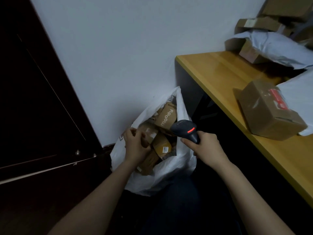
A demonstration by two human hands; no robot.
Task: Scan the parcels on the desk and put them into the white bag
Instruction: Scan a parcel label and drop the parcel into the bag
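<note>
**Parcel gripped inside the open bag**

White wall (118,48), dark door (33,99). The yellow desk (220,73) bears a cardboard box (267,114). In the white bag (169,170) below, the left hand (135,145) grips a brown parcel (149,133). Beside it, the right hand (208,145) clasps the scanner (186,129).

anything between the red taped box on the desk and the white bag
Nothing fixed. The brown cardboard box with red tape sits near the yellow wooden desk's edge, the white plastic bag open below. The right hand holding the grey scanner hovers at its right rim; the left hand grips a brown parcel in its mouth.
</note>
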